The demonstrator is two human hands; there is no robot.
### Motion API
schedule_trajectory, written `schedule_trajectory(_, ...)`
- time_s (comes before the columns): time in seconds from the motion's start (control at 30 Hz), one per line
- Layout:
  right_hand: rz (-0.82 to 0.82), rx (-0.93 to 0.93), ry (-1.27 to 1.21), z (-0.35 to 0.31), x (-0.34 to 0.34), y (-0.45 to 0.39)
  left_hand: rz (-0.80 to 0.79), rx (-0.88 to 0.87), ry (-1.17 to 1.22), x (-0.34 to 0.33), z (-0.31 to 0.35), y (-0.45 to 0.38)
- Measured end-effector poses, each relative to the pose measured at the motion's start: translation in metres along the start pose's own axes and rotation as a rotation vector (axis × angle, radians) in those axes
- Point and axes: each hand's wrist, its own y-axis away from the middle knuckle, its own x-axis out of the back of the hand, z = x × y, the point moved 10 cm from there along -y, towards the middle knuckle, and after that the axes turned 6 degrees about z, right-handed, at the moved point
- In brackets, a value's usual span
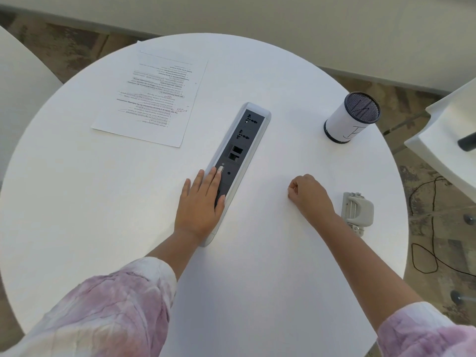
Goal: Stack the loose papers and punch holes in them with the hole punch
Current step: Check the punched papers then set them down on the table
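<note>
Printed papers [152, 99] with red pen marks lie flat at the far left of the round white table [103, 202], text upside down to me. A grey hole punch [356, 210] sits near the table's right edge, just right of my right wrist. My left hand [199, 199] rests flat, fingers apart, on the near end of the socket strip, holding nothing. My right hand [307, 193] lies on the table with its fingers curled shut, empty as far as I can see. Both hands are well apart from the papers.
A grey and black socket strip [238, 148] runs diagonally across the table's middle. A white mesh pen cup [350, 117] stands at the far right. White chairs [448, 140] flank the table, and a black cable [434, 228] lies on the floor to the right.
</note>
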Motion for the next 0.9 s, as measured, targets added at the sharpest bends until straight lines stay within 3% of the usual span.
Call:
schedule_trajectory(0.13,-0.087,-0.1,-0.257,0.01,-0.003,-0.006,-0.002,-0.001,-0.007,0.001,0.001,-0.001)
schedule_trajectory(0.27,-0.125,-0.403,-0.963,0.029,-0.004,-0.006,-0.009,0.0,-0.014,0.001,0.0,0.0)
schedule_trajectory(0.33,-0.085,-0.478,-1.161,0.032,0.002,-0.006,-0.012,0.0,-0.018,0.0,0.0,0.0)
schedule_trajectory(0.63,0.114,-0.369,-1.146,0.04,0.06,-0.033,-0.005,0.001,-0.013,0.002,0.001,0.0)
schedule_trajectory(0.9,0.408,-0.425,-1.138,0.073,0.139,-0.067,-0.004,-0.001,-0.023,0.004,0.001,0.0)
